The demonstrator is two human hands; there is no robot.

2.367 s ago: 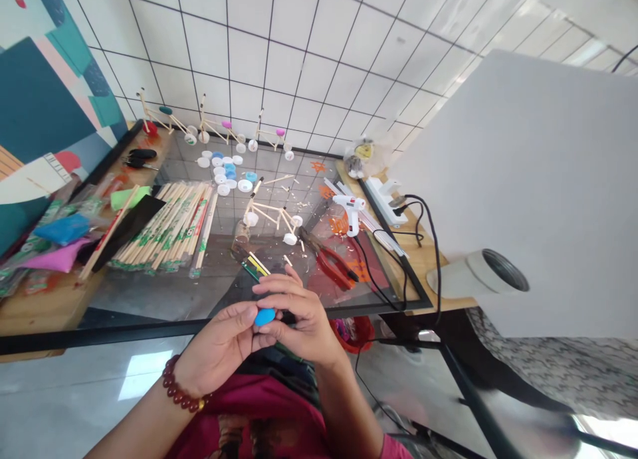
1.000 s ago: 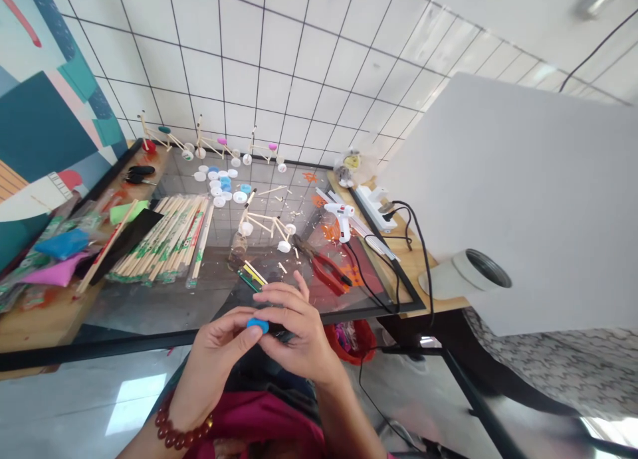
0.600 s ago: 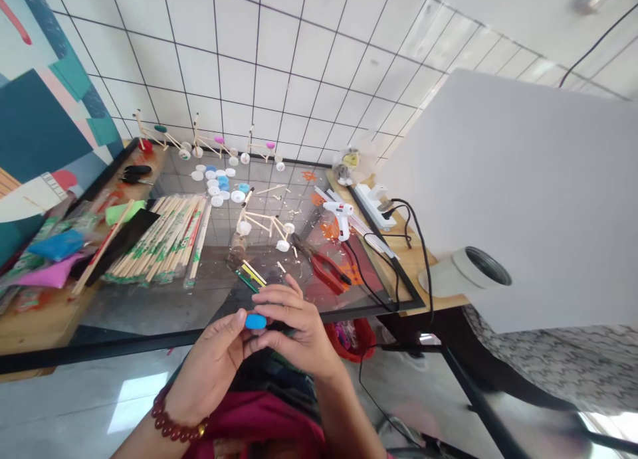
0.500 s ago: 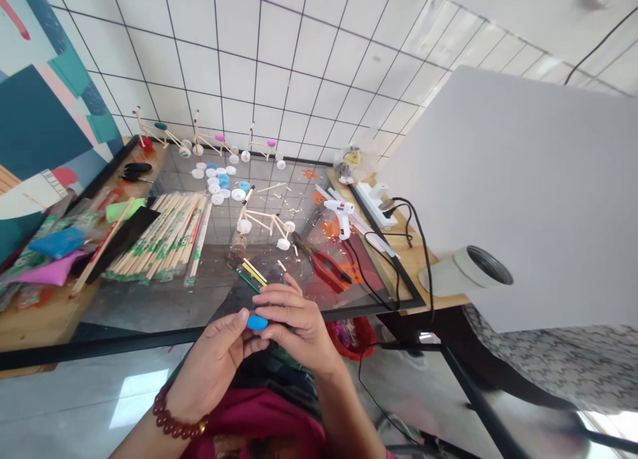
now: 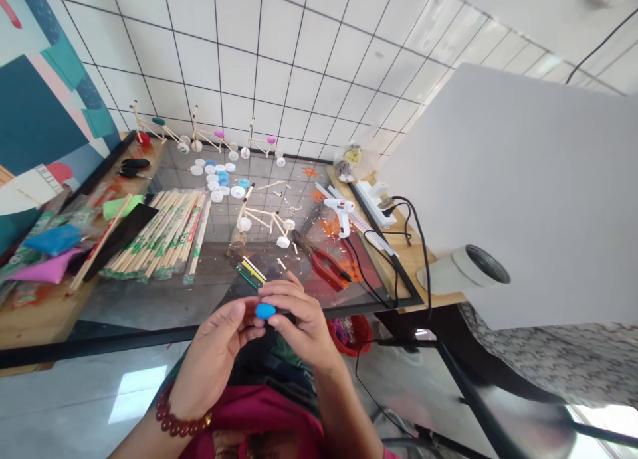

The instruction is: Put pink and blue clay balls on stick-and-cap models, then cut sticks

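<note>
While both hands (image 5: 304,333) clamp blue clay oval (image 5: 266,311), red pliers (image 5: 329,270) lie on glass tbl (image 5: 149,306).

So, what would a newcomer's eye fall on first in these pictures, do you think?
The blue clay lump between the left hand and right hand, bottom centre, comes first. Beyond them on the glass tabletop, a pile of wrapped chopsticks lies left, and a stick model on white cap wheels sits centre.

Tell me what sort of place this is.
This is probably a craft workshop or hobby classroom. Bundled wooden chopsticks, a white hot glue gun, and small stick models with bottle-cap wheels are all laid out on the work surface.
</note>
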